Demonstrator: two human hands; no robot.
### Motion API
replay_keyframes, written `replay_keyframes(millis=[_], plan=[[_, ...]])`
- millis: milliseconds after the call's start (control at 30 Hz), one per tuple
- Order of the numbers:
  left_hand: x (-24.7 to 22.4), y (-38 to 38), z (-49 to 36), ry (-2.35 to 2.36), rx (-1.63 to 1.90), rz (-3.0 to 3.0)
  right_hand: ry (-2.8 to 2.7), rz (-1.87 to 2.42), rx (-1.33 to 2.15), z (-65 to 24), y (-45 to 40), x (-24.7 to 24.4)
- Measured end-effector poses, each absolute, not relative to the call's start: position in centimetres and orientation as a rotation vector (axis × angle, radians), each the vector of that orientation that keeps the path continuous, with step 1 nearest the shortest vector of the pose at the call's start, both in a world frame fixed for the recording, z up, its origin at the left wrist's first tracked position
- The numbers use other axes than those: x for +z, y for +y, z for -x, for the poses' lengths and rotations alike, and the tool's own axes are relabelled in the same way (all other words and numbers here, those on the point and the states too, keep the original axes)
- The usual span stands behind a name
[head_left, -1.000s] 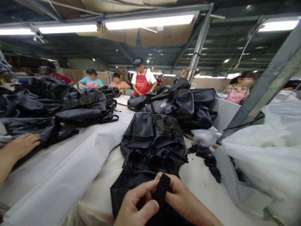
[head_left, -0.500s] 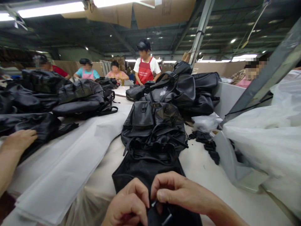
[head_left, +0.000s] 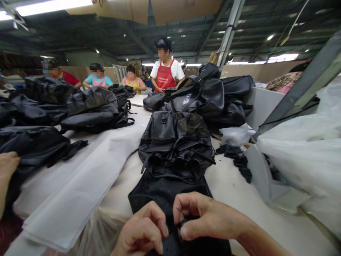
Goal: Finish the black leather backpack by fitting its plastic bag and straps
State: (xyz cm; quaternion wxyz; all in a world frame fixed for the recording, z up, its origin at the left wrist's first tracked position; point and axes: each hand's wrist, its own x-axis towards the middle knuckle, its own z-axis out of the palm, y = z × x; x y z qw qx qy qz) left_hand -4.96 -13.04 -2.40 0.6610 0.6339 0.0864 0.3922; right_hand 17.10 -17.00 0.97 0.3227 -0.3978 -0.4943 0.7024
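Evidently, in the head view, the left hand (head_left: 145,227) pinches a black strap (head_left: 170,245) and the right hand (head_left: 204,217) closes thumb and fingers on a small dark piece (head_left: 182,223) beside it, both over a black panel (head_left: 162,190) at the near end of a black backpack (head_left: 161,129) lying on the table (head_left: 221,188), its contents hidden. Beyond it a heap of black bags (head_left: 204,94) blocks the way, while to its right lie black webbing pieces (head_left: 242,167), then a grey tray (head_left: 259,181) and white plastic sheeting (head_left: 301,153) behind a slanting post (head_left: 295,89). At left, a co-worker's hand (head_left: 8,164) touches another black bag (head_left: 33,142).
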Motion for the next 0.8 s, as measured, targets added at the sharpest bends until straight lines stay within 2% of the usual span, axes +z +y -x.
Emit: replay_keyframes(millis=[567, 800], plan=[[-2.2, -11.5, 3.7, 0.087, 0.925, -1.734, -1.419, 1.24, 1.675, -16.8, -17.3, 2.2], [-0.3, -12.6, 1.7, 0.381, 0.811, -1.777, -1.557, 1.334, 1.378, -17.0, -18.0, 2.0]])
